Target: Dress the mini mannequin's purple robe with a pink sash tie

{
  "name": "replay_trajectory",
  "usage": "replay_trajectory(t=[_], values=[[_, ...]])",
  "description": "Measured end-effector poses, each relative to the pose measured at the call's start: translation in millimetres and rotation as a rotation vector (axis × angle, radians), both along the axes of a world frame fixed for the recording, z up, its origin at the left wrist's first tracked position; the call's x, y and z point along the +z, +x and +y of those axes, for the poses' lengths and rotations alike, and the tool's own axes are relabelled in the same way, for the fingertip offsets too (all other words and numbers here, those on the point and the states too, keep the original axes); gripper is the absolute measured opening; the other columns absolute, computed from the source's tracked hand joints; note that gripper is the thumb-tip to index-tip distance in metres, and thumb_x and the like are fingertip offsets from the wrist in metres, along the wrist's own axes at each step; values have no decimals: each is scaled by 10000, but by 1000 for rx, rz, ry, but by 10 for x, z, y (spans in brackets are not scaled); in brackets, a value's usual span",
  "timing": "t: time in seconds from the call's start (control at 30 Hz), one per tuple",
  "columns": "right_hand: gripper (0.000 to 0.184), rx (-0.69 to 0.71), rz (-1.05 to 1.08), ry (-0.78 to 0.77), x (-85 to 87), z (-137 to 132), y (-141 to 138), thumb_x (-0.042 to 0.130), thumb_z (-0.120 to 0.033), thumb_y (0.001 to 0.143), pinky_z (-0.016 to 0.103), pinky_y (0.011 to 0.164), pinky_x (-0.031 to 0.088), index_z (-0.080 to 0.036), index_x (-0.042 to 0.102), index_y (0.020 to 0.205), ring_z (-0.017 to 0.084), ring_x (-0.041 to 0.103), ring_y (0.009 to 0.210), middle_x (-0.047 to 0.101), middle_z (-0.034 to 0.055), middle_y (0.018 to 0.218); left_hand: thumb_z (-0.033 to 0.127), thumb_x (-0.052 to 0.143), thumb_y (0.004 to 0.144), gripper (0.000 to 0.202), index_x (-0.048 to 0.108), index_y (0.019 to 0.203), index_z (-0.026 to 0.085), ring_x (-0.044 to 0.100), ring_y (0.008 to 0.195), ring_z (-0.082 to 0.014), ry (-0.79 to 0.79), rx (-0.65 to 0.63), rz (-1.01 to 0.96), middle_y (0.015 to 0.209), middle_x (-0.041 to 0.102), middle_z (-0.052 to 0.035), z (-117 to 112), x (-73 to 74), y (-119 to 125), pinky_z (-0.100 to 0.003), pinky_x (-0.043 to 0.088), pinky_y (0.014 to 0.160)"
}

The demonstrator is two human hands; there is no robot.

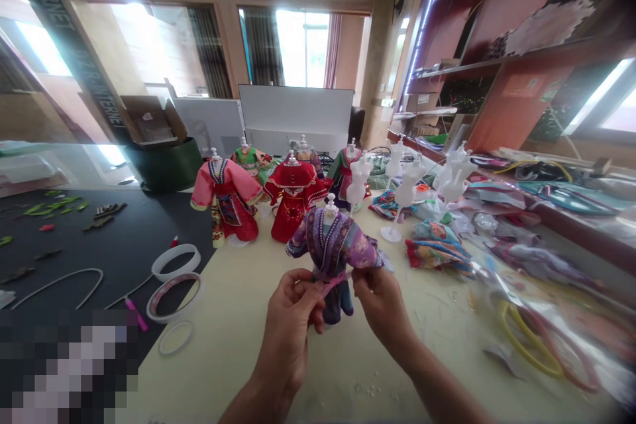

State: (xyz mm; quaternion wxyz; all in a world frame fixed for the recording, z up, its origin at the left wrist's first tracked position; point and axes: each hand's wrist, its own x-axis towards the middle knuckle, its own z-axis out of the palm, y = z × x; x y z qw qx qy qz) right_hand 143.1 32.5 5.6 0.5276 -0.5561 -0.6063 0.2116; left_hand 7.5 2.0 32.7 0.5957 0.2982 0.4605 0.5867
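Nearest: left hand (293, 311) at 7 o'clock of the purple-robed mannequin (322, 238), fingers curled, thumb pinching the pink ribbon (336, 283) at its waist. Right hand (380, 298) at 4 o'clock, fingers mostly folded near the ribbon's other end (contact hidden, can't tell the grip). Probably best: even tension, ribbon flat, robe unbunched. Forearms converge from 6 o'clock, right knuckles up. Mannequin stands upright between the hands. Beyond: red robe (293, 202) at 11 o'clock, bare white form (407, 192) at 2.
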Motion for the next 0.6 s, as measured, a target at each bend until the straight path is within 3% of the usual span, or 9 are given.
replay_trajectory(t=[0.27,0.37,0.47,0.6], values=[[157,24,26,3,-27,25,19,485,-270,732,250,465,352,-175,474,608,121,431,482,451,-19,509,396,630,731,336,515,951,170,399,442,-80,35,-81,162,549,478,50,0,-9,-39,-190,337,401],[150,61,37,-15,-32,21,23,498,-259,727,252,473,365,-167,483,610,126,450,495,467,-13,516,414,558,793,282,541,956,184,401,479,-81,110,11,328,587,461,46,10,-29,-112,-191,336,440],[125,81,55,-13,-22,10,20,501,-244,734,251,487,384,-151,523,653,126,465,511,499,-3,544,314,601,768,267,563,1003,194,517,680,-122,217,78,526,773,555,-4,49,-65,-201,-217,417,619],[112,115,77,-4,-21,8,11,501,-236,747,243,491,398,-145,536,690,122,476,512,525,-1,556,213,708,653,478,555,1105,190,509,1036,-220,293,-56,652,1118,576,-77,143,-109,-270,-296,381,892]])
